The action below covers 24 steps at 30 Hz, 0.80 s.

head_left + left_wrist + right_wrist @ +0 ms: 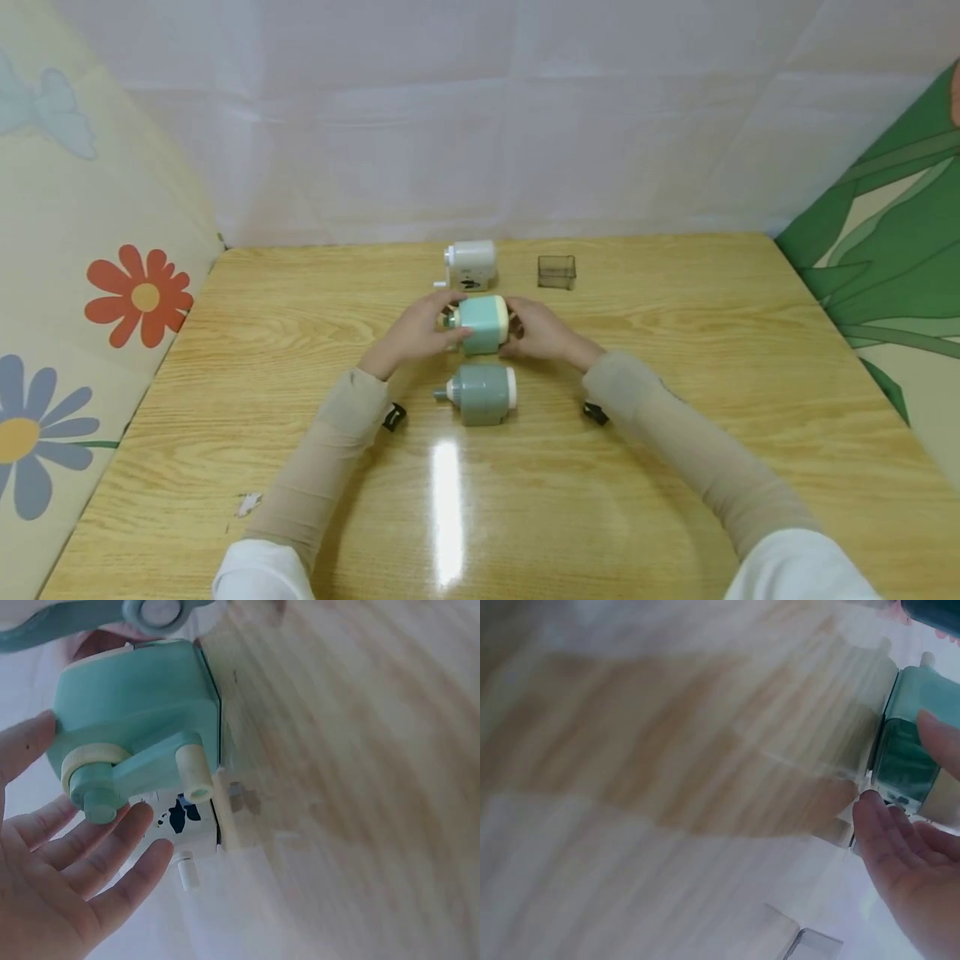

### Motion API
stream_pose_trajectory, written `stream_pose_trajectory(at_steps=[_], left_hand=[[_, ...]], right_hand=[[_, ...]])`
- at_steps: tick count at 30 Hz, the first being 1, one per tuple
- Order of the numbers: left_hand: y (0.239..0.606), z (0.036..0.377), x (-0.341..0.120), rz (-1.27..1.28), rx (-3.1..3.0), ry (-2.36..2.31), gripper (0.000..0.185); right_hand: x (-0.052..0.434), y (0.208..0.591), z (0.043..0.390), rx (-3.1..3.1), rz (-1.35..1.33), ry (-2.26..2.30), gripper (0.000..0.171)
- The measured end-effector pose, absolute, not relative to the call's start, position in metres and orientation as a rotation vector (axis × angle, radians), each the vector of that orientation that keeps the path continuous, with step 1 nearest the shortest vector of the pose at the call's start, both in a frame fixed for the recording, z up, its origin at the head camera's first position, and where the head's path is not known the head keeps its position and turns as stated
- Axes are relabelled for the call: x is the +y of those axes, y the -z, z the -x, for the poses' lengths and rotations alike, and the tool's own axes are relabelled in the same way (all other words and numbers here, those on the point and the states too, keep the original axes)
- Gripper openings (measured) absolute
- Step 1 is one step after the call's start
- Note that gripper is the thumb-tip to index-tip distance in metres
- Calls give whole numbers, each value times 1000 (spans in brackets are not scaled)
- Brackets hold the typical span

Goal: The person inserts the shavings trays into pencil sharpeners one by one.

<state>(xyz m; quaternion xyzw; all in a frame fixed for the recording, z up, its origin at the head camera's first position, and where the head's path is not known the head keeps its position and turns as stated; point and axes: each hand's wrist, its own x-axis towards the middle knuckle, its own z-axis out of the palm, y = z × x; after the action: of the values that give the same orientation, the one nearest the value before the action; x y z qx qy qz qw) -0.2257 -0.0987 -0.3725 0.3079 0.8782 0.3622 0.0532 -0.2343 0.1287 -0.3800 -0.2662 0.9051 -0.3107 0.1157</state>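
Note:
A mint-green hand-crank pencil sharpener (482,323) stands on the table between my two hands. From the left, my left hand (420,333) has its thumb against the body; in the left wrist view its fingers (105,859) stretch out beside the crank (150,761). At the cream-coloured end, my right hand (543,332) has its thumb near the dark green drawer (906,759), its other fingers fairly straight and close to the base. Nearer to me stands a grey-green sharpener (483,394), its crank pointing left. Behind the mint one is a white sharpener (472,265).
A small see-through box (557,272) with dark edges lies at the back right of the sharpeners. Small black pieces (393,417) show by both forearms. A white cloth wall (480,125) closes the far side, and printed flower panels (142,296) flank the table.

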Motion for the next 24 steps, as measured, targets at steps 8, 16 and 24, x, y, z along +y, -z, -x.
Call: stream_pose_trajectory(at_steps=[8,16,24], left_hand=[[370,235,-104,-928,2603,-1177,49],[366,248,-107,-862,2752,-1165,42],[362,265,-108,-712,2917,-1149,42]], right_hand=[[142,379,236,2673,802,865,61],[157,377,242,2752,822,775,43],[172,372,251,2832,732,770,41]])
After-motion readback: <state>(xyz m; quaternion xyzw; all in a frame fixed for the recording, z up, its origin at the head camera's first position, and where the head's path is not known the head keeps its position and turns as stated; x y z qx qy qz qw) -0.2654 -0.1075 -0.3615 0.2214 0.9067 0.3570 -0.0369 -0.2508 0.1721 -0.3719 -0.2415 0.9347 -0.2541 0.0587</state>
